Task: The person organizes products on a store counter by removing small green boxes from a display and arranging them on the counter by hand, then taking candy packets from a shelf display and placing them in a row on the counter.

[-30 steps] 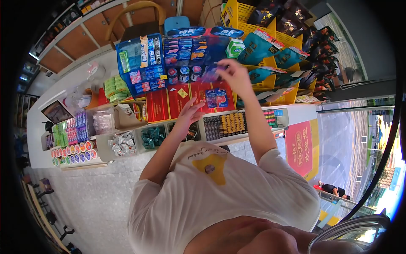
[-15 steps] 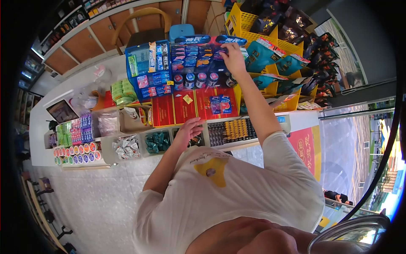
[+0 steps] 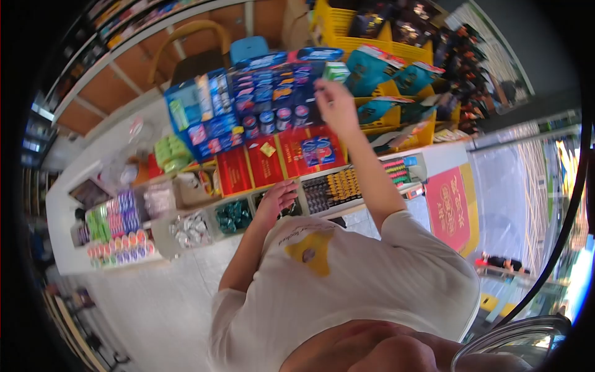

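Note:
My right hand (image 3: 336, 106) is at the right edge of a blue display rack (image 3: 315, 96), its fingers bent together against the rack's side. Motion blur hides what they hold, if anything. Just above the knuckles is a green and white box (image 3: 336, 72). Rows of small candy packs (image 3: 263, 87) and round jars (image 3: 284, 116) fill the rack. Lower down, my left hand (image 3: 277, 199) hovers with loosely stretched fingers over a bin of wrapped sweets, partly covering it. Nearest to it are red boxes (image 3: 265, 164), with blue packs (image 3: 318, 152) on top.
Yellow baskets (image 3: 396, 46) with teal bags (image 3: 372, 71) stand at the right. Along the counter's front run bins of teal sweets (image 3: 233, 217), silver packets (image 3: 189, 231) and gold-wrapped rolls (image 3: 343, 186). A tablet (image 3: 91, 193) and a chair (image 3: 192, 46) are at the left and back.
My right hand has come down a little along the rack's right side, uncovering more of the green and white box. The view has turned slightly. My left hand stays over the bin.

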The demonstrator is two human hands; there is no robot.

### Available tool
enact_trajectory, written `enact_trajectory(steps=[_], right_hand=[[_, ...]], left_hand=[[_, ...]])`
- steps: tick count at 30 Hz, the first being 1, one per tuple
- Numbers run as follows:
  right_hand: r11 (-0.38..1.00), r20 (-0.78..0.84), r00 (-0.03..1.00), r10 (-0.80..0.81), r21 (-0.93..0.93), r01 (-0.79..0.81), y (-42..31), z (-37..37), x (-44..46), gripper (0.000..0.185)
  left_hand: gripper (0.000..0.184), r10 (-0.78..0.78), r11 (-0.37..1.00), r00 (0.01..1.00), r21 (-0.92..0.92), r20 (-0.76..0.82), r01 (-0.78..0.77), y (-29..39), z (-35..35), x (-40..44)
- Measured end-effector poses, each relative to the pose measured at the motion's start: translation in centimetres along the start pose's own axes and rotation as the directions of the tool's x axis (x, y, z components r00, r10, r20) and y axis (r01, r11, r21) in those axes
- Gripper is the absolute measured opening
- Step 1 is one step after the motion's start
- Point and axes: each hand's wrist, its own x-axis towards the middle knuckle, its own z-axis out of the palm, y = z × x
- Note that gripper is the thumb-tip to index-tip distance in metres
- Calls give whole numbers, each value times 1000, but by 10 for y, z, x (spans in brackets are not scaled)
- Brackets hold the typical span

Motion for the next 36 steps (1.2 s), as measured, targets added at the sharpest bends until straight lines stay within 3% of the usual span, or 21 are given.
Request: enact_trajectory(steps=[2, 4, 5, 9, 13, 17, 18, 24, 27, 30, 36], right_hand=[[995, 96, 994, -52, -77, 60, 5, 7, -33, 14], [989, 276, 957, -95, -84, 122, 32, 24, -63, 17], [991, 426, 905, 13, -126, 45, 43, 31, -73, 20], [870, 561, 783, 270, -490, 51, 84, 66, -105, 37], [805, 522, 795, 308, -588, 74, 107, 90, -127, 38], [802, 551, 778, 302, -588, 104, 98, 80, -123, 31], [814, 538, 795, 279, -572, 101, 99, 81, -124, 27], [832, 573, 817, 71, -486, 269, 97, 91, -123, 28], [878, 482, 876, 6, -421, 226, 86, 93, -116, 31], [956, 412, 910, 45, -283, 81, 54, 76, -104, 36], [989, 433, 900, -49, -108, 105, 11, 42, -87, 43]], left_hand=[[45, -31, 999, 1000, -10, -3, 31, -4, 1, 7], [46, -36, 999, 998, -23, 44, 37, -8, -1, 17], [48, -51, 998, 998, -20, 44, 52, -9, 0, 25], [58, -103, 995, 995, 16, 19, 102, -6, 18, 49], [65, -129, 991, 992, 26, 7, 129, -11, 28, 68], [70, -133, 991, 990, 21, 46, 133, -11, 36, 79], [81, -121, 992, 991, -10, 65, 122, -12, 36, 82], [82, -120, 992, 993, -48, -4, 120, -12, 35, 87], [81, -65, 995, 994, -85, -88, 58, -7, 34, 79], [76, 29, 997, 979, -58, -204, -41, 5, 34, 68], [67, 162, 984, 950, -25, -266, -175, 32, 40, 49]])
